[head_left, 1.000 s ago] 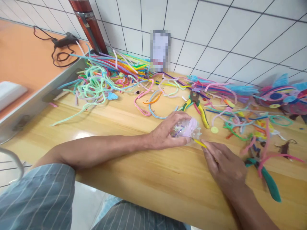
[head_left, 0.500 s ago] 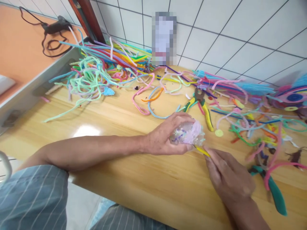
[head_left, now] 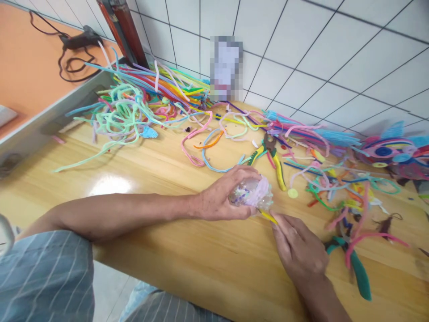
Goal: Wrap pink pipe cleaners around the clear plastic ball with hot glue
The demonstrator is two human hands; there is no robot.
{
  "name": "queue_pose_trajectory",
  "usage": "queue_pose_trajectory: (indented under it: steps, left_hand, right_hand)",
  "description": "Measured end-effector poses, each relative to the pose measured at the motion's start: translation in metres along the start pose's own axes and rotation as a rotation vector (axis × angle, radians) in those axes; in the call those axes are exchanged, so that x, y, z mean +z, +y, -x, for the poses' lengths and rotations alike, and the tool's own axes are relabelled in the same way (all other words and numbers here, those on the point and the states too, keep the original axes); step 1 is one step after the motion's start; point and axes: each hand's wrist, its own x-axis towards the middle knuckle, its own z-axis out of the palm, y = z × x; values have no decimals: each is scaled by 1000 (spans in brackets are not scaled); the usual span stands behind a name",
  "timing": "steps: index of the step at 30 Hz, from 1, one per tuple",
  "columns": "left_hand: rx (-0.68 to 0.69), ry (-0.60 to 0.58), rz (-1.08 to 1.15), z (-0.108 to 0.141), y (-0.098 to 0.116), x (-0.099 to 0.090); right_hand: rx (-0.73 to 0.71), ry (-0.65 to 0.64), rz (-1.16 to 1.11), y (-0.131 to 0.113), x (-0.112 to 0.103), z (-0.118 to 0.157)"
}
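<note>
A clear, roundish object (head_left: 253, 192) with lilac and dark blue bits is held between the thumb and fingers of my left hand (head_left: 225, 195), above the wooden table (head_left: 187, 255). From the right, my right hand (head_left: 298, 243) pinches a thin yellow tool (head_left: 268, 217). The tool's far end meets the lower right side of the clear object; its tip is hidden there. Just beyond my hands lie pliers with yellow and green handles (head_left: 277, 169).
Tangled green pipe cleaners (head_left: 122, 114) and a colourful bundle (head_left: 177, 85) lie at the back left. Teal-handled pliers (head_left: 360, 273) and scattered pipe cleaner pieces (head_left: 357, 197) are on the right. A blurred phone-like object (head_left: 226, 67) leans against the tiled wall.
The view has shifted, so the hands and the items on the right appear further left. Both hands keep their grips on the clear object and the yellow tool.
</note>
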Motion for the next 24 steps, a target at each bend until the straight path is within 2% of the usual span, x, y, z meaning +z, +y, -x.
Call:
queue_pose_trajectory:
  steps: [6,10,13,16,21,24]
  left_hand:
    - [-59,1,46,-1,1,0]
    - [-103,-2,51,-1,1,0]
    - [-130,-5,56,0,1,0]
    - [-147,0,64,1,1,1]
    - [-142,-2,69,2,0,2]
    - [-130,-3,61,2,0,2]
  right_hand:
    - [4,10,-11,-4,0,0]
    - [86,4,10,-6,-13,3]
    - [298,-56,92,1,-37,8]
    - [590,-54,301,24,-68,25]
    - [1092,75,419,72,-109,92]
    - [1286,-25,464,93,-116,137]
